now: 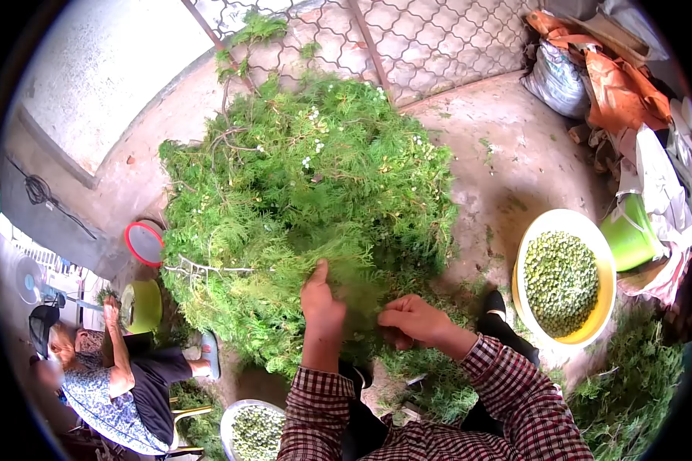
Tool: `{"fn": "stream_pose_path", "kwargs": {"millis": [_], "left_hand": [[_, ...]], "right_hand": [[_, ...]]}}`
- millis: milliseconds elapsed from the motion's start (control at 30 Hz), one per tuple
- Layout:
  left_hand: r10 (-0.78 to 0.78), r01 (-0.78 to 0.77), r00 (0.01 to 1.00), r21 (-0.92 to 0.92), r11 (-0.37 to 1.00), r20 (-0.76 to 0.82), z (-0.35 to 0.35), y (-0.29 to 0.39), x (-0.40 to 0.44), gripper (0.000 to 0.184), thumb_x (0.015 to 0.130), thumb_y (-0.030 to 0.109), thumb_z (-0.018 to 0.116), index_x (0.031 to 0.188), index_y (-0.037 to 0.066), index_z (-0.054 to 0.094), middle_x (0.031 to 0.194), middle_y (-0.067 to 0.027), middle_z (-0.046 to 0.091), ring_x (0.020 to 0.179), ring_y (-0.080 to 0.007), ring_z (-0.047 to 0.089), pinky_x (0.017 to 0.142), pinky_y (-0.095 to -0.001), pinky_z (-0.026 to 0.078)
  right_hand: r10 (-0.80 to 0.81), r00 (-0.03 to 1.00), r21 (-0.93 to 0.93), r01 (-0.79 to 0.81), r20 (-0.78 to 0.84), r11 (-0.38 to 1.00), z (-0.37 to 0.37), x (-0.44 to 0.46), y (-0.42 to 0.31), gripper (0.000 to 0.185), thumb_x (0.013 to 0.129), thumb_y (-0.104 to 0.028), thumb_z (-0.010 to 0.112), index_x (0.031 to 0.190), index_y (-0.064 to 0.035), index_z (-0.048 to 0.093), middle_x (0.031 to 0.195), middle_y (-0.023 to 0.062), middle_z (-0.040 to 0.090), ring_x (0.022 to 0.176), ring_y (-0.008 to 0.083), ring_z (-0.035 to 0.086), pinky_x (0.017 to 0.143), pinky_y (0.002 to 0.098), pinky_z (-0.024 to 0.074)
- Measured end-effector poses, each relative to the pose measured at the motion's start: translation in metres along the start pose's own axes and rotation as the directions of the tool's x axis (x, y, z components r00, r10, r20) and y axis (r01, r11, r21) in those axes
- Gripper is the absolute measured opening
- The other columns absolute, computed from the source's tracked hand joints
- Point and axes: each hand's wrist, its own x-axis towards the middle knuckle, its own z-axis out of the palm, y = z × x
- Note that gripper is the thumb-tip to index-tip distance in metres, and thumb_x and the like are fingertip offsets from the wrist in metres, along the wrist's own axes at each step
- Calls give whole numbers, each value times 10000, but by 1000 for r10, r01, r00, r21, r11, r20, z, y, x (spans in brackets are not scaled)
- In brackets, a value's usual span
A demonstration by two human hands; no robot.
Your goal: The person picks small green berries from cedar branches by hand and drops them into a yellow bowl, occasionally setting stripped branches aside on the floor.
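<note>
In front of me rises a large heap of green conifer branches with flat, feathery leaves and small pale cones or berries on some tips. My left hand is at the near side of the heap, thumb up and fingers closed round a leafy sprig that is smeared by motion. To its right, my right hand is pinched closed beside the sprig. What lies between its fingertips is too small to make out.
At right stands a yellow basin of small green cones or berries, by a lime-green bucket and sacks. A bowl of similar pieces is lower left. Another person sits at left near a green bucket. Metal lattice stands behind.
</note>
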Motion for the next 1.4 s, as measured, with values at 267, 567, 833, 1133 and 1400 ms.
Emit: {"fn": "stream_pose_path", "kwargs": {"millis": [267, 567, 833, 1133, 1400], "left_hand": [[-49, 44, 998, -96, 994, -45, 7, -4, 1, 242, 854, 194, 516, 961, -22, 538, 895, -117, 590, 735, -236, 583, 612, -347, 505], [98, -109, 982, -59, 992, -165, -16, 21, 14, 174, 873, 213, 481, 935, 61, 537, 824, -40, 577, 624, -161, 524, 466, -272, 411], [30, -35, 998, -99, 994, -48, -19, 6, 23, 199, 882, 223, 469, 975, 58, 527, 890, -43, 570, 717, -161, 527, 527, -274, 418], [-25, 19, 999, -128, 992, -44, -1, 5, 5, 263, 872, 212, 483, 1018, -5, 508, 970, -126, 567, 849, -283, 556, 751, -427, 471], [-17, 12, 996, -60, 998, -85, 7, 20, -10, 253, 888, 233, 445, 978, 6, 512, 895, -108, 564, 698, -230, 547, 606, -353, 487]], "right_hand": [[20, 972, 454, -127, 233, 882, -2, 0, 26, 246, 836, -172, 470, 860, 31, 607, 582, 73, 568, 406, 109, 504, 380, 217, 390], [-227, 966, 284, 184, 126, 941, -15, -33, 13, 170, 763, -38, 528, 922, -22, 586, 666, 46, 601, 513, 73, 536, 449, 196, 433], [-772, 622, -600, 571, -128, 560, -16, 0, 39, 198, 694, -93, 644, 840, -2, 546, 729, 96, 570, 622, 163, 559, 528, 289, 442], [-769, 597, -726, 422, -229, 543, -1, 15, 33, 280, 649, -136, 657, 857, -14, 517, 709, 150, 532, 639, 309, 537, 548, 371, 437], [-849, 527, -853, 424, -41, 304, 5, 11, 26, 181, 677, -140, 628, 752, -25, 511, 630, 134, 480, 547, 298, 505, 498, 367, 428]]}}
